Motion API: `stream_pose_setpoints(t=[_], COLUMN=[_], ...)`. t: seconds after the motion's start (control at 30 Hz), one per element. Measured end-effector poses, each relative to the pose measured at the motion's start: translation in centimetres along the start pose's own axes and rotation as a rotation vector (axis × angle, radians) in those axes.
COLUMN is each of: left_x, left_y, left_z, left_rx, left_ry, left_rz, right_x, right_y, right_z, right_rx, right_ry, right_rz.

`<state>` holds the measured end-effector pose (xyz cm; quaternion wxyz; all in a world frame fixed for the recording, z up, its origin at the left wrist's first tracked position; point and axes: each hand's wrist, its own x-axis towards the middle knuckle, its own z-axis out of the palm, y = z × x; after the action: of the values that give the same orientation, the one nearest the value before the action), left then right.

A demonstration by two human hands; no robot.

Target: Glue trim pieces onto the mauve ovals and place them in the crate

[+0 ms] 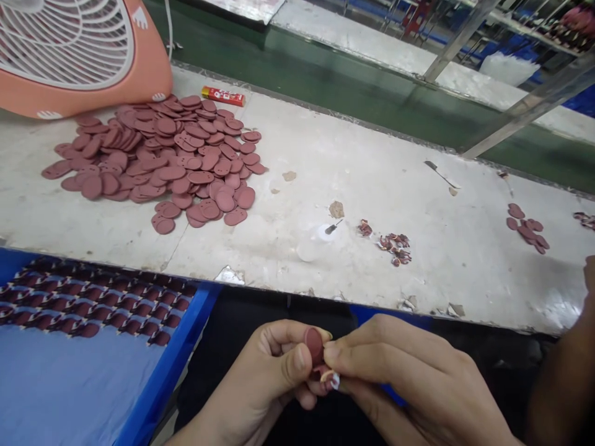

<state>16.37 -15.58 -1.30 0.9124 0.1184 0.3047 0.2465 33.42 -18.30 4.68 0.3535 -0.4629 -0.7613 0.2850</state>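
Right hand [413, 365] fronts a chipped bench [283, 248], green strip [320, 71] beyond.

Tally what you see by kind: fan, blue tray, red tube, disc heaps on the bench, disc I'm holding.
Fan: 1
Blue tray: 1
Red tube: 1
Large heap and small heap of discs: 2
Held disc: 1
Total: 6

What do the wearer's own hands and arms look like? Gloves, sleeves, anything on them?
Left hand and right hand are both bare: no gloves, rings or watch visible. Fingers uncovered. No sleeve shows on the left forearm; the right is mostly out of frame. No markings discernible.
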Motion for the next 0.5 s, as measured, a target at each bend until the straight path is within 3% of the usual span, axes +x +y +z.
stream_pose_setpoints(t=[0.5], left_x=[-0.12], left_y=[-0.25], left_z=[-0.09], left_rx=[0.004], left_ry=[0.011], left_rz=[0.005], right_x=[-0.01], right_y=[-0.01], right_z=[0.14], right_rx=[0.008], right_ry=[-0.004], right_rz=[0.021])
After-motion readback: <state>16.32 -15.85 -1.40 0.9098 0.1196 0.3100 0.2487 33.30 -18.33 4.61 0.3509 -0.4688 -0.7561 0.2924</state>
